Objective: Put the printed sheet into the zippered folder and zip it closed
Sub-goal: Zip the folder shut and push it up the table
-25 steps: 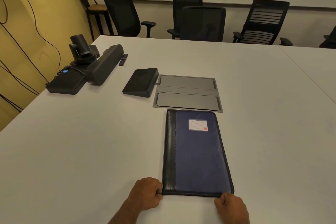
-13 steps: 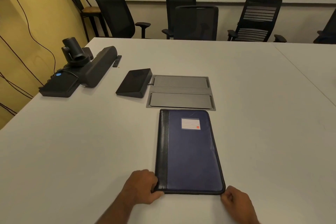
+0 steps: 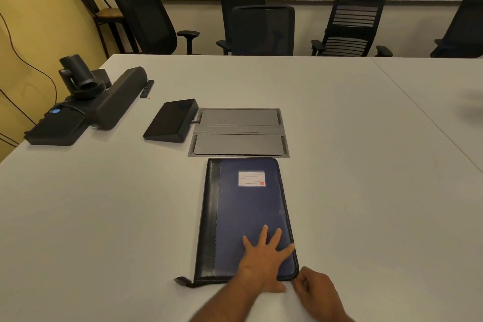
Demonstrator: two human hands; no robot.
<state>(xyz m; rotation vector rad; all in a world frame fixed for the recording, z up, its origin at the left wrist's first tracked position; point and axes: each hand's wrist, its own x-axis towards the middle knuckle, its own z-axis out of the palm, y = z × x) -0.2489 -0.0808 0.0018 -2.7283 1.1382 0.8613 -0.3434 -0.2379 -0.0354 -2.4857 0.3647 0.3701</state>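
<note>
table [image 3: 352, 191] right of folder [image 3: 243, 217]: bare, open to a hand | left of folder: bare near side | far edge: floor box lid [image 3: 239, 132] just beyond, tablet stand [image 3: 172, 120] beside it | far left: speaker bar [image 3: 117, 100], camera [image 3: 78, 76]

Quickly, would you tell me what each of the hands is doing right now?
Left hand: open, flat on the folder.
Right hand: closed at the folder's near right corner; contents cannot be told.

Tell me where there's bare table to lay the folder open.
Widest bare stretch: right of the folder, running to the table seam. Also free: left of the folder, nearer than the black conference gear. Crowded: straight beyond it, the grey cable hatch and black tablet; near edge taken by left hand and right hand.
</note>
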